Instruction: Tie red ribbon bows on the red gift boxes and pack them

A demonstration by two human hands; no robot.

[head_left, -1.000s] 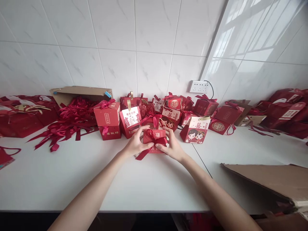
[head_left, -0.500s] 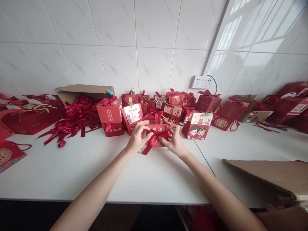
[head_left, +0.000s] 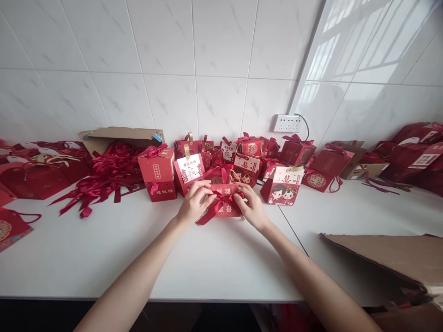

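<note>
A small red box [head_left: 226, 211] with pale lettering sits on the white table [head_left: 221, 263], and a dark red ribbon bow [head_left: 221, 199] lies across its top. My left hand [head_left: 196, 203] pinches the bow's left side between thumb and fingers. On the right side, my right hand [head_left: 251, 206] has its thumb and fingers closed on the other part of the ribbon. One ribbon tail hangs down at the box's left. Part of the box is hidden under the hands and ribbon.
Behind stand several red boxes, two stacked [head_left: 157, 168], and one with a cartoon couple [head_left: 283, 186]. A pile of red ribbons [head_left: 114, 170] spills from a cardboard box [head_left: 121, 133] at left. More cardboard [head_left: 391, 253] juts in at right. A power strip [head_left: 286, 123] is on the wall.
The view has tilted slightly upward. Both hands have moved a little apart around the bow, and more of the red box's lettered top shows between them.
</note>
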